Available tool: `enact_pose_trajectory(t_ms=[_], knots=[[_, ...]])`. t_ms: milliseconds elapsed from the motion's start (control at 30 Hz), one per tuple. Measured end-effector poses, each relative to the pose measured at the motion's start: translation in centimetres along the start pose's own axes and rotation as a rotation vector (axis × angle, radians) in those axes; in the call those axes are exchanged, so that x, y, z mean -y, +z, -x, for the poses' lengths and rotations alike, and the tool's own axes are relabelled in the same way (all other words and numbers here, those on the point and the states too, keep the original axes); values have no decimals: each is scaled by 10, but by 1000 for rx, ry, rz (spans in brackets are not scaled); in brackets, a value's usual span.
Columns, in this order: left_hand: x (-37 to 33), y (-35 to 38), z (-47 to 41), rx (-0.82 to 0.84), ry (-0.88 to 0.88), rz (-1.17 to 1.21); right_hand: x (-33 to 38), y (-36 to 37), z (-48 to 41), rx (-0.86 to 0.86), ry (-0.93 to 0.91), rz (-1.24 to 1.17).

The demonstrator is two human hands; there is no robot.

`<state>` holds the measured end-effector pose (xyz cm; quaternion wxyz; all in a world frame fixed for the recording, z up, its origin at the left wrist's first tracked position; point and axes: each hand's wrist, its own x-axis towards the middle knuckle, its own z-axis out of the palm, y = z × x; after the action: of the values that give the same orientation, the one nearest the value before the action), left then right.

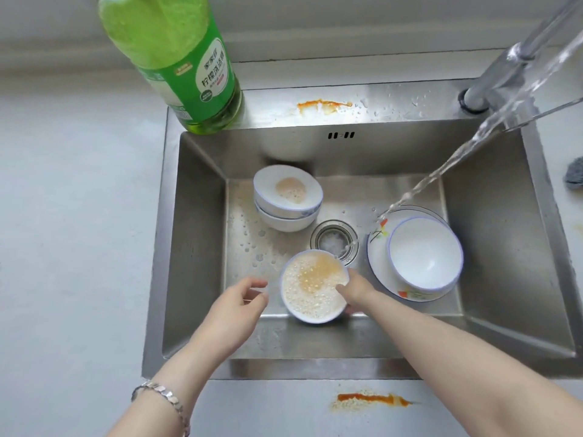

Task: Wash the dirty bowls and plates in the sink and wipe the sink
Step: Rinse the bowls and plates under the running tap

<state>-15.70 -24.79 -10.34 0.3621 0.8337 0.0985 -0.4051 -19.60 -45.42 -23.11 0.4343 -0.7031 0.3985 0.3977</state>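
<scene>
Within the steel sink (195,247), a sudsy bowl (312,288) is held tilted near the drain (334,240), its rim gripped by the right hand (355,291). The left hand (243,302) is seen loosely curled beside it, nothing held.

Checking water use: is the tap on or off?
On: a clear stream of water runs from the chrome metal tap onto the white flowered plate.
</scene>
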Motion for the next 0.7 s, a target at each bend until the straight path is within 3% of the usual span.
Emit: enact_pose_trajectory(t_ms=[133, 233, 400, 567, 700], knots=[[7, -7, -6, -7, -21, 55, 4, 0, -2, -80, -41, 17], [9, -9, -9, -4, -46, 94, 10, -4, 10, -35, -81, 19], [6, -5, -4, 2, -138, 171, 28, -21, 63, 190, -30, -301], [-6, 0, 25, 117, -256, 624, 46, -36, 104, 413, -14, -251], [-16, -3, 37, 34, -255, 724, 50, -34, 119, 513, 35, -275]])
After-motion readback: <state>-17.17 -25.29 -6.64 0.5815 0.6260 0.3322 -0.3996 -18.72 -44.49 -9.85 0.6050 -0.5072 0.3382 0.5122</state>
